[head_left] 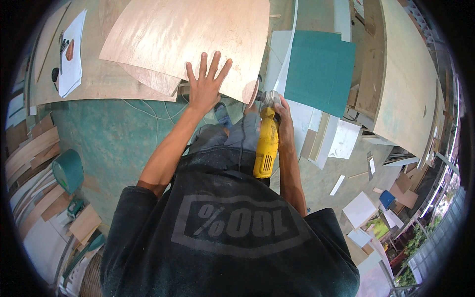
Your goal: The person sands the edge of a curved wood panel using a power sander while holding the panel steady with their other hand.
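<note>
My left hand (206, 90) lies flat with fingers spread on a large pale plywood panel (193, 34), close to its near edge. The panel has a curved outline and rests on top of another plywood piece (151, 81). In my right hand (285, 119) is a yellow angle grinder (266, 146), gripped near its metal head. Its round disc (254, 94) stands on edge at the panel's near right corner and looks to be touching it. My thumb is mostly hidden behind the tool.
A wooden worktop (96, 89) carries white paper sheets (72, 54) at the left. To the right are a green sheet (321, 74) and a long wooden bench (408, 74). Cables (157, 119) cross the floor. Curved wood offcuts (34, 148) and a green bin (68, 171) stand far left.
</note>
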`<act>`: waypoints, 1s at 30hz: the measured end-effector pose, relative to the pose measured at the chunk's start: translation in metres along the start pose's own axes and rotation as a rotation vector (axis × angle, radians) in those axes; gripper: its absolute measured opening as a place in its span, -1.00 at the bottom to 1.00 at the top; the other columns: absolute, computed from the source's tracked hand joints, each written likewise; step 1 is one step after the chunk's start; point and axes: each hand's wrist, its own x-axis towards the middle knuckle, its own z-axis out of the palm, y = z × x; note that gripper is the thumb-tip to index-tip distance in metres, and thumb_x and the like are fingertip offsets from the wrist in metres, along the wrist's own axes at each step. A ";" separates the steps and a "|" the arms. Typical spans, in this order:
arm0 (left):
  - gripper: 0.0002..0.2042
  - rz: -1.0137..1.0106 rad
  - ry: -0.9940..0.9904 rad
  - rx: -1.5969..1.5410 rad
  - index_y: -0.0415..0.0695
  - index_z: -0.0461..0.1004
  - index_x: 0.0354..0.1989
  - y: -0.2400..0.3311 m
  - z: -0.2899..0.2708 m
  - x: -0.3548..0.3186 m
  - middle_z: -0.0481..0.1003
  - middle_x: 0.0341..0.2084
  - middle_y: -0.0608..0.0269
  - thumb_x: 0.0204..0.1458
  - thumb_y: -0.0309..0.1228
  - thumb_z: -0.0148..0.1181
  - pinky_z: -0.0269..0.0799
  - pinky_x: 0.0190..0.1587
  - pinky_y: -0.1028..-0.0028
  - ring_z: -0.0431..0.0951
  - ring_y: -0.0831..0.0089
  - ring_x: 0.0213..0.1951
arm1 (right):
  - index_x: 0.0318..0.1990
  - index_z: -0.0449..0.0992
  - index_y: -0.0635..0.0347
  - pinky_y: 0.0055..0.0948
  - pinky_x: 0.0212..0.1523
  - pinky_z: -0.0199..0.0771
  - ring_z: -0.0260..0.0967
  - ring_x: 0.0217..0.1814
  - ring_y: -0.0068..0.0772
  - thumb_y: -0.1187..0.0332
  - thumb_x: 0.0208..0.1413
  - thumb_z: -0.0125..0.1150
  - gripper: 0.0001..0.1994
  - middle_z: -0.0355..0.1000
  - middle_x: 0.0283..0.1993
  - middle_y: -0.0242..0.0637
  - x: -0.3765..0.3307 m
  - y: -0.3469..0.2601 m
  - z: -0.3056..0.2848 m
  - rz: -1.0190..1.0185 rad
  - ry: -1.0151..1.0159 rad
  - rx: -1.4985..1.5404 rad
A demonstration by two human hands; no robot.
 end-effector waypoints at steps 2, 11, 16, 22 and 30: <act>0.25 -0.001 0.016 -0.025 0.37 -0.04 0.68 0.000 0.001 -0.001 -0.16 0.69 0.23 -0.25 -0.53 0.58 -0.33 0.50 -0.52 -0.23 -0.04 0.67 | 0.57 0.05 0.07 -0.27 -0.53 0.77 0.64 -0.45 -0.18 0.17 0.37 0.22 -0.29 0.53 -0.10 0.00 0.002 -0.002 -0.002 0.007 0.000 -0.001; 0.26 -0.003 0.021 0.023 0.35 -0.04 0.68 -0.001 0.002 -0.002 -0.19 0.70 0.25 -0.27 -0.58 0.56 -0.34 0.51 -0.49 -0.24 -0.02 0.67 | 0.57 0.06 0.06 -0.27 -0.50 0.79 0.67 -0.43 -0.17 0.14 0.36 0.23 -0.28 0.53 -0.04 0.06 0.008 -0.023 0.008 0.050 0.030 -0.043; 0.21 0.004 0.068 -0.090 0.37 -0.02 0.68 0.000 -0.004 -0.002 -0.15 0.69 0.26 -0.22 -0.63 0.48 -0.33 0.51 -0.50 -0.20 -0.01 0.67 | 0.56 0.05 0.09 -0.29 -0.50 0.77 0.66 -0.43 -0.17 0.12 0.34 0.22 -0.26 0.52 -0.06 0.04 0.014 -0.027 0.011 0.048 0.028 -0.071; 0.10 -0.023 0.030 -0.024 0.40 0.08 0.65 0.002 -0.003 0.000 -0.04 0.66 0.24 -0.14 -0.62 0.41 -0.29 0.49 -0.53 -0.08 -0.03 0.64 | 0.58 0.05 0.01 -0.26 -0.51 0.77 0.62 -0.43 -0.19 0.04 0.35 0.17 -0.26 0.47 -0.04 0.01 0.001 -0.022 0.001 0.090 0.063 -0.131; 0.24 -0.008 0.079 -0.029 0.41 -0.01 0.67 -0.001 0.004 0.000 -0.16 0.69 0.27 -0.26 -0.60 0.55 -0.28 0.51 -0.49 -0.20 -0.01 0.67 | 0.56 0.05 0.09 -0.28 -0.52 0.74 0.62 -0.46 -0.19 0.11 0.33 0.21 -0.26 0.50 -0.08 -0.01 -0.017 -0.001 0.005 0.064 0.077 -0.044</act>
